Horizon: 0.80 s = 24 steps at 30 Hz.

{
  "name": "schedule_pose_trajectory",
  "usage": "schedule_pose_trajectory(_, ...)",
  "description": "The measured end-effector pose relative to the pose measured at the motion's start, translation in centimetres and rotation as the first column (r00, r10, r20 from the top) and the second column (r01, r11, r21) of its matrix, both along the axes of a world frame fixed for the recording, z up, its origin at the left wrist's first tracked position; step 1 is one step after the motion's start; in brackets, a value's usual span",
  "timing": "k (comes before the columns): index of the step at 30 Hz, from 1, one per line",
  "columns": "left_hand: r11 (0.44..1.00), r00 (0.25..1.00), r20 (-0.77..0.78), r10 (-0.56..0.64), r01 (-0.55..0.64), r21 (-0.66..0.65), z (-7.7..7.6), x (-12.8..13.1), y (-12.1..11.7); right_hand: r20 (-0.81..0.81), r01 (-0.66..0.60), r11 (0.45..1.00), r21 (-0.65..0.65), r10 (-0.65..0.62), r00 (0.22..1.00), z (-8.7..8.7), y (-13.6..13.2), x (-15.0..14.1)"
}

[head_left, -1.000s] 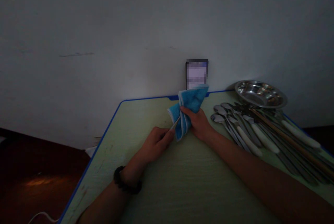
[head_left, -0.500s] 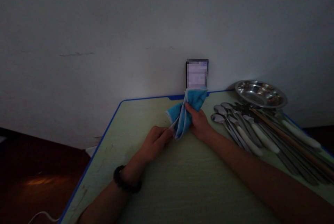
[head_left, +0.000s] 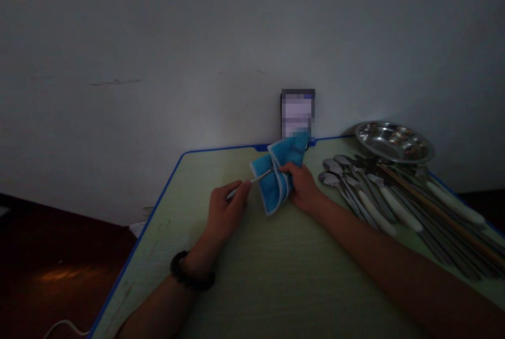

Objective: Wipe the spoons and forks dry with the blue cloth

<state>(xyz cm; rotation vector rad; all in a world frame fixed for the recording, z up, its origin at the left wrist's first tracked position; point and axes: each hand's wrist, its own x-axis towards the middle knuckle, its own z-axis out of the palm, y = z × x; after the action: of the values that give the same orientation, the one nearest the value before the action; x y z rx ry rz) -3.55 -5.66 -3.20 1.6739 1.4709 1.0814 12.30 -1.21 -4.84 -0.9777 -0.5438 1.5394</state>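
My left hand (head_left: 225, 211), with a dark bracelet at the wrist, is closed around the handle of a thin metal utensil (head_left: 260, 176). The utensil slants up to the right, and its far end goes into the folds of a blue cloth (head_left: 272, 191) with pale edging. That end is covered, so whether it is a spoon or a fork cannot be made out. My right hand (head_left: 305, 187) grips the cloth from the right, thumb on top, bunching it around the utensil. Both hands are held above the pale green table (head_left: 236, 297).
To the right lie several spoons (head_left: 332, 179) and other cutlery, some with white handles (head_left: 398, 210), beside brown chopsticks (head_left: 434, 202). A shiny steel bowl (head_left: 394, 141) stands behind them. A phone (head_left: 298, 112) leans on the wall (head_left: 158, 55) at the table's back edge.
My left hand has moved a little left and away from the cloth, baring more of the utensil's handle. The cloth has opened out and tilted while my right hand keeps hold of it.
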Motion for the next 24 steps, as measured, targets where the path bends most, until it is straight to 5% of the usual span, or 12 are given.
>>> schedule_pose_trajectory(8,0.986,0.986,-0.033,-0.166,0.165,-0.035,-0.1,0.1,-0.3,-0.005,-0.015,0.997,0.072,0.015,1.0,0.3,-0.1,-0.1)
schedule_pose_trajectory(14,0.858,0.888,0.007,-0.46,0.447,-0.252,0.5,0.3,-0.2,-0.007,-0.012,0.989,0.149,0.013,1.0,-0.6,0.2,-0.2)
schedule_pose_trajectory(24,0.974,0.985,0.041,-0.167,0.171,-0.149,-0.1,0.3,0.3,-0.043,-0.047,0.997,0.067,0.05,0.998,0.0,0.1,-0.1)
